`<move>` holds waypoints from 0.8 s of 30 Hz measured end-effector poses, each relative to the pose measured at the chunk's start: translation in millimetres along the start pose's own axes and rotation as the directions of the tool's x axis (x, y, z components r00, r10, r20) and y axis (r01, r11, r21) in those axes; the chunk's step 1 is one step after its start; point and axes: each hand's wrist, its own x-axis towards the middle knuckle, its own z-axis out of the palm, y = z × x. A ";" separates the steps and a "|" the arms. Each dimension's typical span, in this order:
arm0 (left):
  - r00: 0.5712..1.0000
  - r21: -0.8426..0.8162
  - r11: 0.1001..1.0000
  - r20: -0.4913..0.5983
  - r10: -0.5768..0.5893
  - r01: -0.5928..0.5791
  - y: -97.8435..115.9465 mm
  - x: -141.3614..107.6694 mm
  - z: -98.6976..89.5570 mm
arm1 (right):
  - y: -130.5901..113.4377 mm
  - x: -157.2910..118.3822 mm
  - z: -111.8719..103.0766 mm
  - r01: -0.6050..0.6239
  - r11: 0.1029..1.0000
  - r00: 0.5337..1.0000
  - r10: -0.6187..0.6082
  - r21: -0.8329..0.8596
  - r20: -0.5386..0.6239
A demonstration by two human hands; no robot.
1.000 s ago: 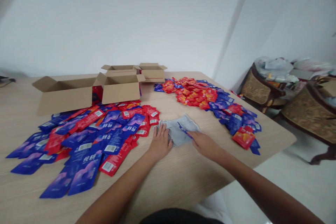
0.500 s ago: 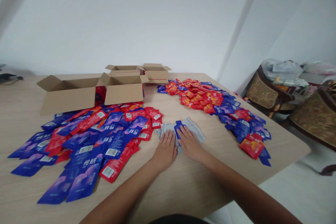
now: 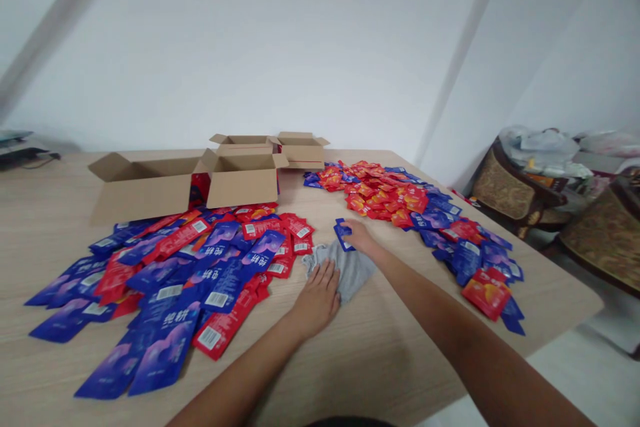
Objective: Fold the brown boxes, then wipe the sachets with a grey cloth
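Observation:
My left hand lies flat on a grey cloth at the middle of the table, its fingers stretched forward. Just beyond the cloth's far edge, my right hand is closed on a small blue packet, gripping it by its right side. Part of the packet is hidden behind the fingers. On the left, a large pile of blue and red packets spreads over the table. Another pile of red and blue packets curves along the right side, with a red packet near its front end.
Open cardboard boxes stand behind the left pile: a wide one, a nearer middle one and smaller ones farther back. Patterned chairs with plastic bags are past the table's right edge.
My right hand has lifted off the cloth and moved forward with the blue packet, fingers now closed on it. The cloth's right part is folded over differently. My left hand stays flat on the cloth.

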 end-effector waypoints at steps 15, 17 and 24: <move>1.000 -0.070 0.998 -0.020 0.007 -0.008 -3.5 -2.9 2.4 | -84.1 60.6 -5.3 -0.071 0.698 0.993 -0.016 0.713 0.115; 1.000 -0.078 0.997 -0.019 0.007 -0.008 -3.8 -2.8 1.4 | -84.6 68.6 -10.5 0.017 0.741 0.996 -0.075 0.671 0.057; 1.000 -0.111 0.994 -0.006 0.002 -0.003 -2.6 -2.6 -3.6 | 14.8 52.3 -25.8 -0.280 0.902 0.960 0.258 -0.327 -0.110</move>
